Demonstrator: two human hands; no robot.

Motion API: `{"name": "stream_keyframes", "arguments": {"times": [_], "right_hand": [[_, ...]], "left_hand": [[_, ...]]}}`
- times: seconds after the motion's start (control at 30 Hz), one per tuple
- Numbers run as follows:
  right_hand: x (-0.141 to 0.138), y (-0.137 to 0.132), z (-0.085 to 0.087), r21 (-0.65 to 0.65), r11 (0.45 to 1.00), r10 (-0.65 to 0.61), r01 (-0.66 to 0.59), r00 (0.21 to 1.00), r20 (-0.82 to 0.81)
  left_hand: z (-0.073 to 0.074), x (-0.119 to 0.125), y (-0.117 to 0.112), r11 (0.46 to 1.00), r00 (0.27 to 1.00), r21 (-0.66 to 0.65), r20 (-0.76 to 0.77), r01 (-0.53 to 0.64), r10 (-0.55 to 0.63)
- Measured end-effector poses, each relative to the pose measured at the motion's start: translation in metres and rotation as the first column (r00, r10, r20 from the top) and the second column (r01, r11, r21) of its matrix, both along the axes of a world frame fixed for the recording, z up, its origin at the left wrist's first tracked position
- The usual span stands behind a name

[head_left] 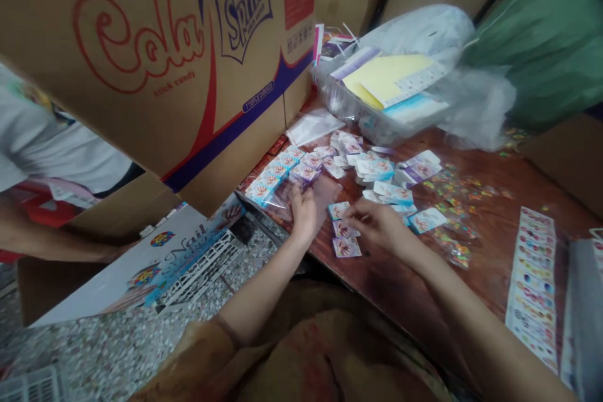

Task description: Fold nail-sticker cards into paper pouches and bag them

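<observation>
My left hand (304, 208) is at the table's near left edge, its curled fingers on a clear plastic bag (330, 193) next to a purple small box (304, 172). Beside it, blue small boxes (269, 179) printed with a hand lie in neat rows in clear plastic. My right hand (377, 221) reaches in from the right, fingers pinched at a small blue box (338, 209) at the top of a short column. Below that box is a purple-edged box (347, 247). The fingertips of both hands are partly hidden.
Loose small boxes (374, 168) and tiny colourful packets (455, 213) are scattered on the red-brown table (391, 282). Behind stands a plastic-lined bin (348, 91) of cards. A large carton (198, 69) looms left; another person's arm (56, 235) is by a white printed box (141, 270). Sticker sheets (532, 289) lie right.
</observation>
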State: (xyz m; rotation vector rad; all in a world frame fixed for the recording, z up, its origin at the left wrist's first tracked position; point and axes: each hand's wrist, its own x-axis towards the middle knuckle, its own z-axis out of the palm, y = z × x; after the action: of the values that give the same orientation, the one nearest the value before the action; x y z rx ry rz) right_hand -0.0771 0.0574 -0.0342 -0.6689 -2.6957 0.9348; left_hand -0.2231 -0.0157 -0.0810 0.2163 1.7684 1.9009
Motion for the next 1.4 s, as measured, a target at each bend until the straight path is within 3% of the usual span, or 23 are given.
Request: {"name": "stream_keyframes", "arguments": {"times": [0.1, 0.27, 0.4, 0.5, 0.67, 0.87, 0.93, 1.0, 1.1, 1.2, 1.4], "right_hand": [[0.026, -0.021, -0.010, 0.086, 0.989, 0.114, -0.121, 0.990, 0.083], [0.043, -0.044, -0.035, 0.246, 0.962, 0.092, -0.119, 0.989, 0.117], [0.047, -0.045, -0.038, 0.188, 0.973, 0.117, -0.137, 0.987, 0.110], [0.049, -0.040, -0.030, 0.125, 0.972, 0.184, -0.198, 0.977, 0.111], [0.038, -0.019, -0.023, 0.191, 0.979, 0.085, -0.079, 0.996, -0.023], [0.025, -0.007, -0.034, 0.223, 0.969, 0.104, -0.103, 0.995, 0.006], [0.027, -0.010, -0.034, 0.199, 0.980, 0.020, -0.015, 0.999, -0.027], [0.032, -0.017, -0.030, 0.146, 0.972, -0.181, 0.185, 0.982, -0.046], [0.037, -0.033, -0.028, 0.117, 0.871, -0.482, 0.476, 0.876, 0.023], [0.035, -0.050, -0.033, 0.199, 0.826, -0.549, 0.527, 0.832, 0.077], [0.026, -0.068, -0.047, 0.269, 0.763, -0.627, 0.588, 0.775, 0.084]], "left_hand": [[0.003, 0.009, -0.011, 0.994, 0.990, -0.015, -0.093, 0.104, -0.105], [0.010, 0.019, -0.021, 0.951, 0.939, -0.014, -0.152, 0.309, -0.308], [0.012, 0.022, -0.020, 0.891, 0.842, -0.085, -0.298, 0.446, -0.450], [0.011, 0.022, -0.018, 0.835, 0.785, -0.098, -0.298, 0.541, -0.544], [0.008, 0.019, -0.011, 0.822, 0.804, -0.024, -0.194, 0.569, -0.562], [0.012, 0.016, -0.012, 0.844, 0.834, -0.012, -0.151, 0.535, -0.531], [0.012, 0.019, -0.017, 0.864, 0.848, -0.033, -0.180, 0.502, -0.499], [0.010, 0.024, -0.025, 0.883, 0.850, -0.063, -0.249, 0.465, -0.465], [0.007, 0.036, -0.036, 0.865, 0.804, -0.070, -0.338, 0.497, -0.490], [0.006, 0.051, -0.046, 0.841, 0.784, -0.058, -0.333, 0.538, -0.524], [0.005, 0.071, -0.060, 0.858, 0.835, -0.055, -0.208, 0.510, -0.510]]}}
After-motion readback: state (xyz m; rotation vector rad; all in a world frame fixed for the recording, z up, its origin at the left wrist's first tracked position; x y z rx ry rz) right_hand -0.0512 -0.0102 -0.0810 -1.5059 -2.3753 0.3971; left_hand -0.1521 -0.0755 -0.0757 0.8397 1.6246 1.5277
